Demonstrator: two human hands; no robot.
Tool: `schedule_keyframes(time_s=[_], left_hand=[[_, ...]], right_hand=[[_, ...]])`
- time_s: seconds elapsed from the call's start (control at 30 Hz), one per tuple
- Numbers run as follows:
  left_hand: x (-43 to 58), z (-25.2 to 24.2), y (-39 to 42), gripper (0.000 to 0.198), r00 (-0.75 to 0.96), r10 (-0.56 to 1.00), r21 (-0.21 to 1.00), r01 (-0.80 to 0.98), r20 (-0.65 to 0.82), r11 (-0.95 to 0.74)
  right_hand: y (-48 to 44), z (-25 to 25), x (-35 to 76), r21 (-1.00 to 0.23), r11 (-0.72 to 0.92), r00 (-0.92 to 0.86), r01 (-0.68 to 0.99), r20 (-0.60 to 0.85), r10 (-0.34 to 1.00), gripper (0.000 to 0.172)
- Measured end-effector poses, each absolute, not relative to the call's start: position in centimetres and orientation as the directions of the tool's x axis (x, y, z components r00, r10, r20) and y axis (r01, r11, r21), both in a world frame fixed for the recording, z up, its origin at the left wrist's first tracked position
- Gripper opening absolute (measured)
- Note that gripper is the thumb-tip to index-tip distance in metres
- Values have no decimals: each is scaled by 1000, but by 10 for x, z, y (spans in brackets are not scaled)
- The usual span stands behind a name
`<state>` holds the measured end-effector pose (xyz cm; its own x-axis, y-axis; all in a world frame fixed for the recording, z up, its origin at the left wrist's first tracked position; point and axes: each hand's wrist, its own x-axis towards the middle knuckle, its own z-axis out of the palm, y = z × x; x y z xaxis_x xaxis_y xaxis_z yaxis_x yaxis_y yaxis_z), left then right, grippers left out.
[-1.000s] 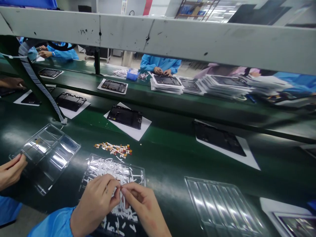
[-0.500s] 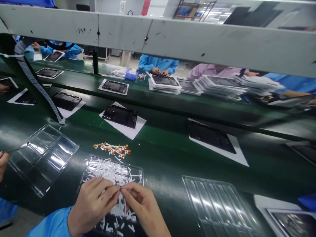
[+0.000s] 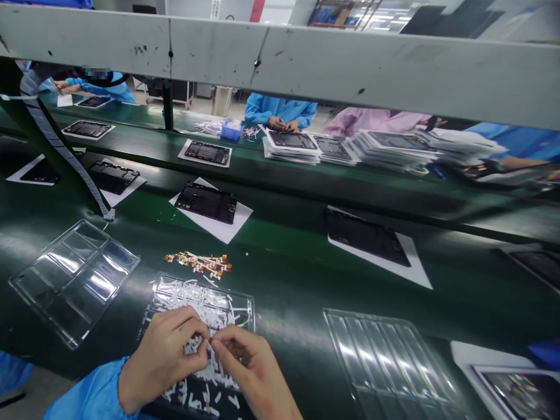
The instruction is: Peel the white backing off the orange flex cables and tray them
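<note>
My left hand (image 3: 164, 350) and my right hand (image 3: 247, 364) meet fingertip to fingertip, both pinched on one small strip part too small to name. They hover over a clear plastic tray (image 3: 245, 303) heaped with white paper strips (image 3: 192, 297). Just beyond the tray lies a small pile of orange and white parts (image 3: 199, 263) on the green belt. A blue sleeve covers my left forearm.
An empty clear tray (image 3: 72, 277) lies at the left and a ribbed clear tray (image 3: 385, 364) at the right. Black tablet frames on white sheets (image 3: 207, 203) (image 3: 367, 236) ride the belt. A grey beam (image 3: 306, 58) crosses overhead. Workers in blue and pink sit across, by stacked frames (image 3: 293, 146).
The neighbour's hand at the left edge has withdrawn from the empty tray and left the view. The tablet frames have drifted left on the belt. My hands stay pinched together, slightly lower.
</note>
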<state>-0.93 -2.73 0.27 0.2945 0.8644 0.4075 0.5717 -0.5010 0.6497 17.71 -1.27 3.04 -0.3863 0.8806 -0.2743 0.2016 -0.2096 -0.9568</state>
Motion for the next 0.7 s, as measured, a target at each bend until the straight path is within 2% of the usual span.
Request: schedule_keyframes(time_s=[0.13,0.23,0.3,0.4,0.5,0.7], left_hand=[[-12,-2,-24,18,298,863,628,595,408,-502],[-21,-5,-17,17,215,932,643,677,292,-358],[-27,-4,-12,15,158,976,713,666,153,-220],[-28,2,-11,14,253,967,877,459,29,-146],[-21,12,-16,12,315,948,932,327,46,-154],[-24,27,-15,18,227,970,926,339,88,-164]], right_hand=[[-15,28,181,-955,-174,-402,241,-262,877,33],[-16,25,188,-944,-134,-390,301,-251,886,31],[-16,23,193,-938,-124,-364,323,-244,899,30],[-15,23,196,-938,-125,-351,323,-242,905,31],[-14,24,194,-941,-99,-363,322,-220,906,31],[-14,28,195,-950,-80,-464,303,-220,858,21]])
